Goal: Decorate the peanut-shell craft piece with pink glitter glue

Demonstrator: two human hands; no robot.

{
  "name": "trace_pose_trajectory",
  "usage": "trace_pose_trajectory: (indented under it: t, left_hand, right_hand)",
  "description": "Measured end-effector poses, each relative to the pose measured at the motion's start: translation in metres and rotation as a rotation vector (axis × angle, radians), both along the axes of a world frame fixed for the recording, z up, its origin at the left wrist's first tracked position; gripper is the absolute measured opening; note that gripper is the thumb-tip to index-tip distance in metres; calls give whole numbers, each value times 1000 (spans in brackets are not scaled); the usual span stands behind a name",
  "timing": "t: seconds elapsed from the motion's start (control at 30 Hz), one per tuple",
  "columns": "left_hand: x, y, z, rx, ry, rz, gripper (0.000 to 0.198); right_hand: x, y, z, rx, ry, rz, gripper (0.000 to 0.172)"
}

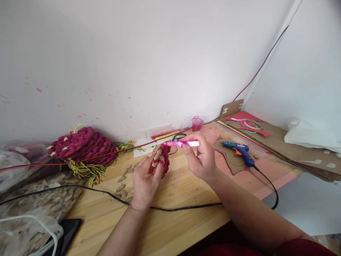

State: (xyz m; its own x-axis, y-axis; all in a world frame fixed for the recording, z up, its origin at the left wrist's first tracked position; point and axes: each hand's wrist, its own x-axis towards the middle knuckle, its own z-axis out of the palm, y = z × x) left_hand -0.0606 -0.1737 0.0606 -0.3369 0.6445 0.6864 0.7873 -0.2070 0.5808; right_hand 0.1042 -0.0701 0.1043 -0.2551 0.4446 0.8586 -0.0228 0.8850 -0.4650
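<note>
My left hand (pixel 144 179) is closed around a small red craft piece (pixel 160 160) studded with pale seed shells, held upright above the wooden table (pixel 170 220). My right hand (pixel 201 158) pinches a pink paintbrush (pixel 183 143), held level with its tip pointing left at the top of the craft piece. Loose seed shells (pixel 124 181) lie on the table just left of my left hand.
A pile of red woven mats with green tassels (pixel 85 149) sits at the left. A blue glue gun (pixel 239 151) lies at the right, its black cord (pixel 173 208) crossing the table. Scissors (pixel 177 137), a pink cup (pixel 197 123), cardboard sheets (pixel 293 149), plastic bags (pixel 23 213) and a phone (pixel 68 231) are about.
</note>
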Motion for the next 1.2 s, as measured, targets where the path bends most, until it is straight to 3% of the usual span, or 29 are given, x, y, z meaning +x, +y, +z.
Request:
trace_pose_trajectory:
  t: [0.4,0.57,0.73,1.2]
  left_hand:
    - [-4,4,-7,21,-76,-4,18]
    - [-5,5,-7,24,-67,-6,17]
    - [-4,5,-7,32,-68,-1,19]
    - [-4,4,-5,23,-65,3,18]
  right_hand:
    - [0,1,0,-44,37,-39,5]
    - [0,-1,1,-37,21,12,5]
    - [0,1,1,-23,33,-66,4]
    - [0,-1,0,-42,34,2,5]
